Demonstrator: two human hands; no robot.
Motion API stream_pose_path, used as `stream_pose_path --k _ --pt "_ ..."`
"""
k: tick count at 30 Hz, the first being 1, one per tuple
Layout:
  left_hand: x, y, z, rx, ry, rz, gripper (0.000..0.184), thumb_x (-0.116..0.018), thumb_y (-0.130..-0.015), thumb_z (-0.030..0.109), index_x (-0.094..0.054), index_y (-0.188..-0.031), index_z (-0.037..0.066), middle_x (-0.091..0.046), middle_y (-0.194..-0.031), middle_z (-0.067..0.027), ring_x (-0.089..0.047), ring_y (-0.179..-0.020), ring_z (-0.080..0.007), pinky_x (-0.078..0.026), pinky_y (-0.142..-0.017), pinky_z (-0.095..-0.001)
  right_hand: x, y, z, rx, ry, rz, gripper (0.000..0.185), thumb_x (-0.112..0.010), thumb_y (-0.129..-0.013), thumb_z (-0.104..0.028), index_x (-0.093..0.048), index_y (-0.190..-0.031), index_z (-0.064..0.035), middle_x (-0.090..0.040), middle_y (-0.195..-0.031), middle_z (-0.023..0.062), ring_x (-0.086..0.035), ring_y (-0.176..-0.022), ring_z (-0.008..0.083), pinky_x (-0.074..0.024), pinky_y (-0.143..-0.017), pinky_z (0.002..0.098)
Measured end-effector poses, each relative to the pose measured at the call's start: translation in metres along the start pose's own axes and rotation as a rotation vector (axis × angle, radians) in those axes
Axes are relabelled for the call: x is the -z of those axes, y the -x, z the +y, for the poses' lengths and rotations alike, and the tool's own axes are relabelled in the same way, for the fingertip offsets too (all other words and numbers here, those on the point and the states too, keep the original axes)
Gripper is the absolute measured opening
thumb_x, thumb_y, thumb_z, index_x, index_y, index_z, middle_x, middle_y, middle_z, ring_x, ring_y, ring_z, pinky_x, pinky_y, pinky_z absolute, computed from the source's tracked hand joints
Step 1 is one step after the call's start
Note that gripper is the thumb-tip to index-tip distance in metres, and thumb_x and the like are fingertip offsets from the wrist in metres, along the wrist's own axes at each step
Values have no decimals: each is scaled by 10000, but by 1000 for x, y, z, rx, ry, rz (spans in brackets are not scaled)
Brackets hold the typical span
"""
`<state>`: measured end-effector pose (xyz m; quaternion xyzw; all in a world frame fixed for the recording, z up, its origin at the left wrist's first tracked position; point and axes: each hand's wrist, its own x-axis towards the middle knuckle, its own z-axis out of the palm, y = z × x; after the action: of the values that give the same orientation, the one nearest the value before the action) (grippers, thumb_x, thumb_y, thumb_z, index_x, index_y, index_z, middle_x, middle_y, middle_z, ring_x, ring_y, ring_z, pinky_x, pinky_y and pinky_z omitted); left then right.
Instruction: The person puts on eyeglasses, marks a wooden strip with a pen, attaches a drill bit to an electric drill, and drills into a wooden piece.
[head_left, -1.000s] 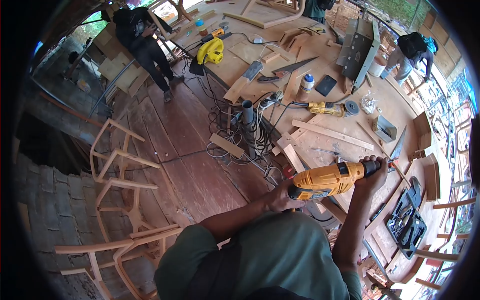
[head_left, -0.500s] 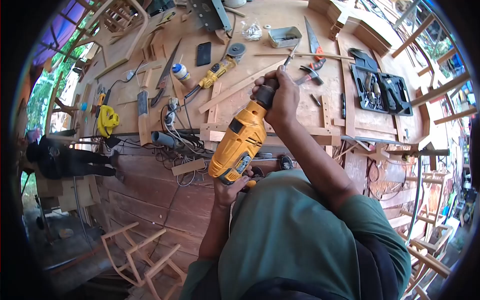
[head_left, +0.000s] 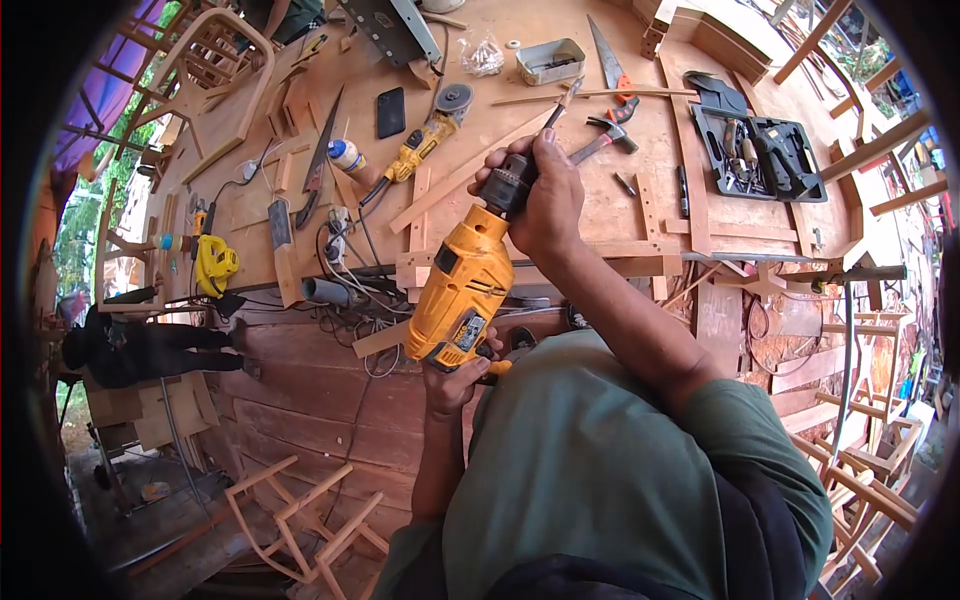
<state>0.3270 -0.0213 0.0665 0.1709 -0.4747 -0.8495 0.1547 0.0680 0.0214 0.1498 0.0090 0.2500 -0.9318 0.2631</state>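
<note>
A yellow power drill (head_left: 463, 285) is held in front of my body, its black chuck (head_left: 507, 185) pointing up toward the bench. My left hand (head_left: 455, 385) is closed around its rear handle end, with part of the grip hidden. Around the chuck wrap the fingers of my right hand (head_left: 550, 205), thumb on top. A thin drill bit (head_left: 563, 103) sticks out beyond the right hand; where it enters the chuck is covered by the fingers. Just past that hand, a hammer (head_left: 612, 138) lies on the bench.
The workbench (head_left: 590, 215) carries an angle grinder (head_left: 425, 140), a phone (head_left: 391, 112), handsaws (head_left: 605, 60), a metal tin (head_left: 550, 63), a glue bottle (head_left: 347, 156) and an open tool case (head_left: 757, 160). Cables (head_left: 375, 335) hang at its front edge. Chair frames (head_left: 310, 520) stand behind; another person (head_left: 150, 345) is at left.
The drill and both hands have shifted slightly left in view, partly as the camera turned. My right hand still grips the chuck, its fingers a little differently placed.
</note>
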Motion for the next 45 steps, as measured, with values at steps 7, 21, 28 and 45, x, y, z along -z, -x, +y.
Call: stream_pose_path --k 7,21,28,45 --pt "-3 2 1 11 61 -20 612 -638 -803 -99 -485 -1393 -43 -664 -1184 -198 -692 -1060 -289 -596 -886 -385 -5 -1 -4 -37 -6 -20 367 -431 -1090 -398 -484 -983 -51 -642 -789 149 -674 -666 276 -604 -639 423" --pt "-17 2 2 -76 -165 57 501 -641 -807 -78 -519 -1293 -56 -679 -1020 -153 -679 -922 -219 -570 -837 -346 -18 1 -6 -14 181 172 335 -405 -1095 -359 -480 -959 -62 -600 -748 105 -617 -581 212 -554 -516 355" --pt "-9 2 -6 -42 -153 57 515 -628 -811 -73 -505 -1311 -56 -678 -1016 -154 -685 -911 -222 -575 -825 -339 -15 0 -3 13 146 188 348 -407 -1095 -365 -492 -947 -61 -596 -724 92 -608 -558 188 -534 -491 325" --pt "-9 -2 0 26 33 27 675 -671 -775 -52 -454 -1413 -24 -650 -1124 -181 -683 -1000 -249 -587 -836 -340 13 -9 -15 -133 -59 24 405 -402 -1095 -391 -529 -1026 -13 -639 -889 159 -675 -735 302 -590 -700 438"
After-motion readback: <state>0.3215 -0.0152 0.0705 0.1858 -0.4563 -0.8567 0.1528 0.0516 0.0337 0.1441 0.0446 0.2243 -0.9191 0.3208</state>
